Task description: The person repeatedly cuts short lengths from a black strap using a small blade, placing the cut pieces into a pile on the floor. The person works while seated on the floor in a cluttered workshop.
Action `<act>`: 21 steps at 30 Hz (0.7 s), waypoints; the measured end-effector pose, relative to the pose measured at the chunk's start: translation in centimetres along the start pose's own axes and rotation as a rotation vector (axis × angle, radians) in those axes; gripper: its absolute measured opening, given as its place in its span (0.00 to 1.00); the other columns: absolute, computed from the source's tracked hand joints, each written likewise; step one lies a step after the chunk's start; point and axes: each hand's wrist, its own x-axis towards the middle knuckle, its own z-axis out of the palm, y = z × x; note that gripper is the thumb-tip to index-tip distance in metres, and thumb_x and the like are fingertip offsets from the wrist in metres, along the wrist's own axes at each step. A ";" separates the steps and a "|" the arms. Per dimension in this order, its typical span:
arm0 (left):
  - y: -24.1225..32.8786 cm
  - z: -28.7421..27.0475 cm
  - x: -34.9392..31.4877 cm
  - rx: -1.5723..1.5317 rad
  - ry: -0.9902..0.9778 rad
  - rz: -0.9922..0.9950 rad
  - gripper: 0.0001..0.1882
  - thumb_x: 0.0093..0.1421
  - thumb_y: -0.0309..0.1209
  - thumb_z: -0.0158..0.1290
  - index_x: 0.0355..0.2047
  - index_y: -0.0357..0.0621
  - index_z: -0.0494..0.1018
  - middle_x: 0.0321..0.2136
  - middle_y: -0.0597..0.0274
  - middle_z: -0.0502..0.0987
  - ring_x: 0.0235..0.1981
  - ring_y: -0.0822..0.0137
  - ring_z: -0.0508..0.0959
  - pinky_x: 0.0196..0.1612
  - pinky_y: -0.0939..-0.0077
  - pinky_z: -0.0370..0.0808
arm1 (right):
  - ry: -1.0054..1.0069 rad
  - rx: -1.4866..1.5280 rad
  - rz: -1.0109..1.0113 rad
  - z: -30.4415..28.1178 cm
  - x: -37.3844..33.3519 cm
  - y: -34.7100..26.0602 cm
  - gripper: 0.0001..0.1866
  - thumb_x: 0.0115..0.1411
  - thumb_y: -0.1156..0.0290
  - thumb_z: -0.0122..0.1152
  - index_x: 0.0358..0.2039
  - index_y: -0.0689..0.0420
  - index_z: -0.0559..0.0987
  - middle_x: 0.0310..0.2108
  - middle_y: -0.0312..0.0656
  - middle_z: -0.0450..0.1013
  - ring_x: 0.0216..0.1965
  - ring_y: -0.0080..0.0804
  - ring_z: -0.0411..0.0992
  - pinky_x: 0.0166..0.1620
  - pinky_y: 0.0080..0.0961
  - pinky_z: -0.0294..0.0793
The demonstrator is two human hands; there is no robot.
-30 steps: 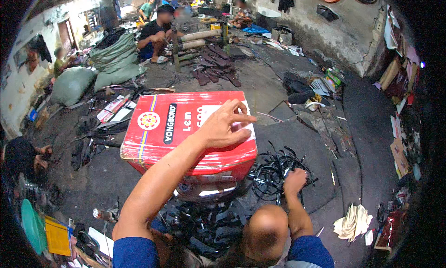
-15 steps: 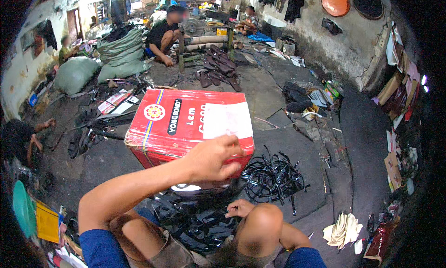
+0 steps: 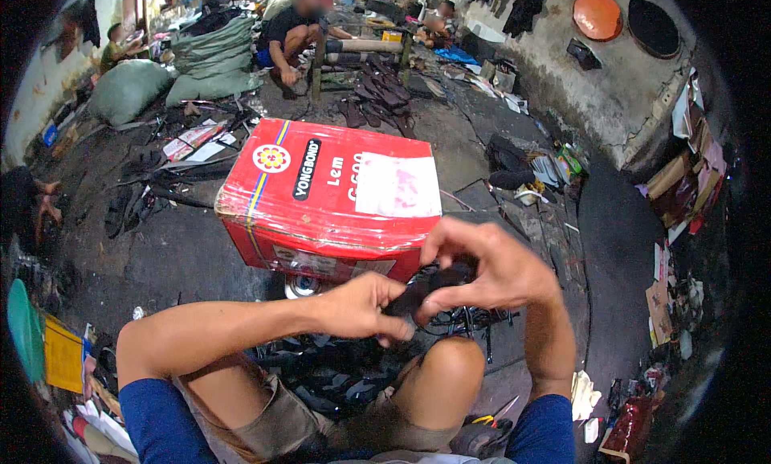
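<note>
Just past my knees, my left hand (image 3: pixel 365 307) and my right hand (image 3: pixel 496 267) face each other. Between them is a dark, flat piece (image 3: pixel 414 295) like a black sandal strap, its shape partly covered by the fingers. The left thumb and fingers pinch its near end; the right fingers curl round its other side. Beyond the hands stands a red cardboard box (image 3: pixel 321 199) with a white paper sheet (image 3: pixel 397 185) on top. Shiny black strips (image 3: pixel 478 319) lie behind the right wrist, mostly hidden. More black strap pieces (image 3: pixel 309 376) are heaped between my legs.
Dark soles (image 3: pixel 377 90) are piled near a wooden stand, where a person (image 3: pixel 293 34) squats. Stuffed green sacks (image 3: pixel 132 90) sit at the far left. Yellow-handled scissors (image 3: pixel 490 420) lie by my right knee. A cream cloth (image 3: pixel 585 396) is at the right. Another person's hands show at the left edge.
My left hand has come down from over the box's front edge. My right hand has risen from beside the knee, and a dark strap piece is now between both. The view has tilted down.
</note>
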 end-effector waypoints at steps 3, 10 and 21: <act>2.8 -1.0 -1.0 0.139 0.280 0.223 0.25 0.55 0.25 0.66 0.54 0.40 0.73 0.36 0.63 0.82 0.36 0.72 0.79 0.41 0.76 0.77 | 0.033 -0.008 0.092 -2.8 -0.9 0.1 0.26 0.46 0.72 0.79 0.44 0.60 0.75 0.37 0.40 0.75 0.41 0.30 0.74 0.48 0.30 0.75; 7.4 -11.7 -10.3 0.578 0.580 0.139 0.10 0.59 0.32 0.66 0.36 0.42 0.79 0.28 0.74 0.77 0.32 0.80 0.74 0.36 0.79 0.72 | 0.289 0.240 0.468 -5.1 -1.2 4.5 0.09 0.62 0.66 0.70 0.34 0.58 0.82 0.26 0.30 0.77 0.28 0.16 0.72 0.32 0.18 0.73; 6.6 -23.8 -15.2 1.635 1.287 -0.650 0.11 0.56 0.27 0.56 0.39 0.41 0.82 0.36 0.48 0.84 0.37 0.45 0.83 0.40 0.56 0.80 | 0.225 -0.183 0.344 -1.3 7.4 10.6 0.10 0.63 0.68 0.65 0.35 0.62 0.84 0.26 0.39 0.81 0.28 0.23 0.78 0.32 0.25 0.76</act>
